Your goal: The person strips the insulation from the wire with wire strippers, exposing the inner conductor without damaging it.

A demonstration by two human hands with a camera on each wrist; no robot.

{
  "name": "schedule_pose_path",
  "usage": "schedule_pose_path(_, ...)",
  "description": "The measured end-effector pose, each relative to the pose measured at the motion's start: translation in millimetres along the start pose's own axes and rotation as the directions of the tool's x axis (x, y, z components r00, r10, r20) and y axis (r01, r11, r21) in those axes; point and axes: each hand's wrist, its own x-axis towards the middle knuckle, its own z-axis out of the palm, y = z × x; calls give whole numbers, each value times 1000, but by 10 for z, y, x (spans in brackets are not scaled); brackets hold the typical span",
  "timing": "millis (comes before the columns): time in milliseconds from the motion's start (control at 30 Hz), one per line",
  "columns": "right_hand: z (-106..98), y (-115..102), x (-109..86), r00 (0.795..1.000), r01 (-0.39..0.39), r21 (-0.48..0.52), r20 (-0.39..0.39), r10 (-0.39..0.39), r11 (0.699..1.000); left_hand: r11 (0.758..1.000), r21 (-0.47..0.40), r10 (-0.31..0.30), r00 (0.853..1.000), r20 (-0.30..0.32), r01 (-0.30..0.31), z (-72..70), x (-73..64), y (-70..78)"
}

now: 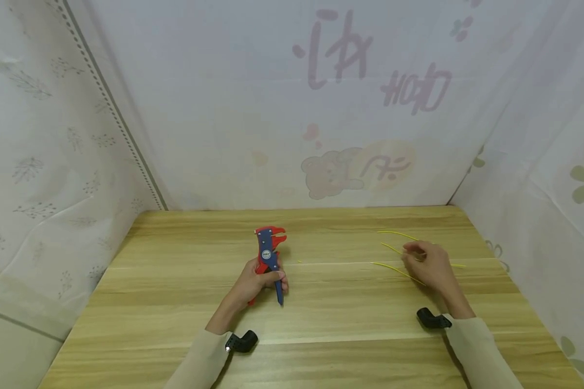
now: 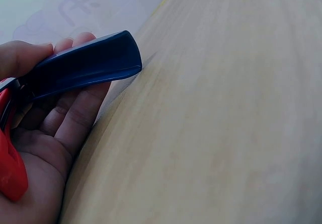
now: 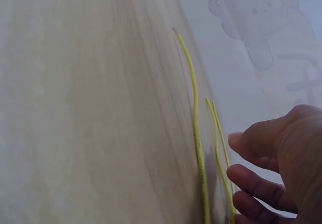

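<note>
My left hand (image 1: 251,282) grips a wire stripper (image 1: 265,242) with red and blue parts, its jaws pointing away from me. The thumb lies over its blue handle (image 2: 85,65), while the red handle (image 2: 12,171) sits against the palm. On the right of the table, my right hand (image 1: 430,265) is over three thin yellow wires, its thumb and fingers loosely bent and apart. The nearest wire (image 1: 393,267) has a bared tip in the right wrist view. The middle wire (image 1: 390,247) runs partly hidden under the hand, and the far wire (image 1: 400,233) lies behind it.
A tiny yellow scrap (image 1: 299,261) lies on the wooden table (image 1: 331,313) between the hands. Patterned cloth (image 1: 224,108) hangs along the back and both sides. Each wrist carries a black camera mount, such as the left one (image 1: 242,342).
</note>
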Motion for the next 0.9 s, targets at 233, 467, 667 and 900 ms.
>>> schedule_pose_path(233, 89, 78, 19, 999, -28, 17, 34, 27, 999, 1000, -16, 5, 1000, 9, -5, -8, 3, -30)
schedule_pose_path(467, 108, 108, 24, 999, -20, 6, 29, 20, 1000, 1000, -10, 7, 1000, 8, -7, -16, 2, -22)
schedule_pose_path(667, 121, 114, 28, 999, -13, 0, 35, 13, 1000, 1000, -9, -6, 1000, 4, 6, -8, -6, -23)
schedule_pose_path(900, 121, 103, 47, 999, 20, -34, 29, -19, 999, 1000, -10, -10, 1000, 1, 10, 1, 0, -22)
